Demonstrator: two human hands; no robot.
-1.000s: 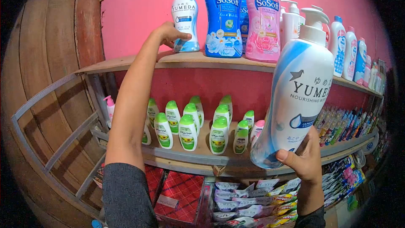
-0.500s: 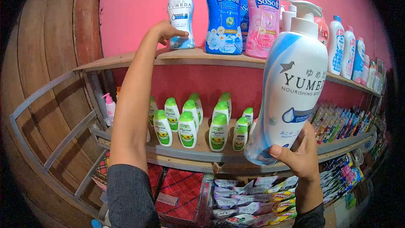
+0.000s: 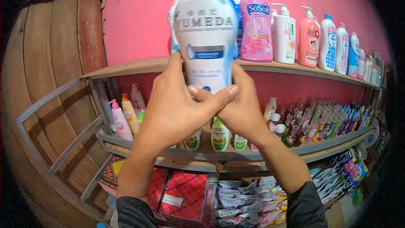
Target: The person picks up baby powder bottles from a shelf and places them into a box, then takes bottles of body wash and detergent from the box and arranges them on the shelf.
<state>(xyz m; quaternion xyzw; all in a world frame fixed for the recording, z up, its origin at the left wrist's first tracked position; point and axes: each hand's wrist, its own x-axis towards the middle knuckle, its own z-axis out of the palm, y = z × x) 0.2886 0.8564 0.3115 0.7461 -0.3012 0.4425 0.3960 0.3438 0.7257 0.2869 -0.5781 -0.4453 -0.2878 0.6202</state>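
A white and blue Yumeda body wash pump bottle [image 3: 206,38] is held upright in front of the upper shelf. My left hand [image 3: 175,103] grips its lower left side. From the right, my right hand [image 3: 236,105] wraps the bottle's lower part, and the thumbs overlap in front of it. Behind the held bottle, another Yumeda bottle [image 3: 172,17] shows only its left edge. The blue SoSoft bottle is mostly covered. Just to the right stands a pink SoSoft detergent bottle [image 3: 256,29].
Along the upper shelf [image 3: 130,68] stand a Shinzui bottle [image 3: 285,36], a pink Zen bottle [image 3: 309,40] and several others. Green-capped Marina bottles [image 3: 220,135] and small perfume bottles [image 3: 312,122] fill the shelf below. Red plaid boxes [image 3: 185,192] and refill pouches [image 3: 240,202] lie underneath.
The held bottle has moved left and turned its label toward me. My left hand has left the shelved Yumeda bottle and now grips the held one alongside my right hand.
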